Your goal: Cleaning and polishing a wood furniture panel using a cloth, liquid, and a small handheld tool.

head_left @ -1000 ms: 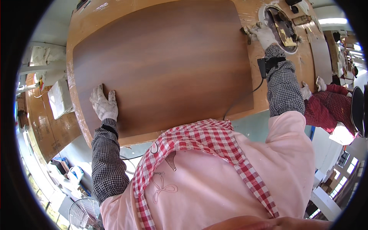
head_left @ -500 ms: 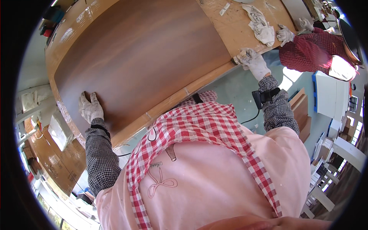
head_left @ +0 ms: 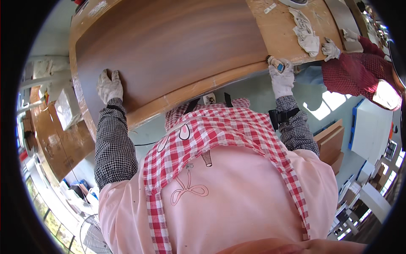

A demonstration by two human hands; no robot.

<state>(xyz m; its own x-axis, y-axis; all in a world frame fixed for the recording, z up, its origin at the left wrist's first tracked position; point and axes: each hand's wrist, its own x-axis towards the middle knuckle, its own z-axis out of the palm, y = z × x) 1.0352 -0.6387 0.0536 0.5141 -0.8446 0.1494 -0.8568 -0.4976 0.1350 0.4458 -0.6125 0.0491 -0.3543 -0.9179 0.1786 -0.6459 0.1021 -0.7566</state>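
Observation:
A large dark brown veneered panel (head_left: pixel 169 51) lies on a lighter wooden workbench (head_left: pixel 198 91). My left hand (head_left: pixel 109 86), in a white work glove, rests flat with fingers spread on the panel near its left front corner. My right hand (head_left: pixel 282 75), also gloved, is closed on a small blue and white tool (head_left: pixel 279 65) at the panel's right front corner, by the bench edge. I wear a pink top and a red checked apron.
A crumpled white rag (head_left: pixel 308 34) lies on the bench right of the panel. Another person in a red checked sleeve has a gloved hand (head_left: pixel 330 48) on the bench at the right. Stacked boards (head_left: pixel 330 142) stand on the floor right; a cardboard box (head_left: pixel 63 139) is on the left.
My right hand came down from the far right of the bench to the panel's front right corner. My left hand stayed flat on the panel. The view swung left.

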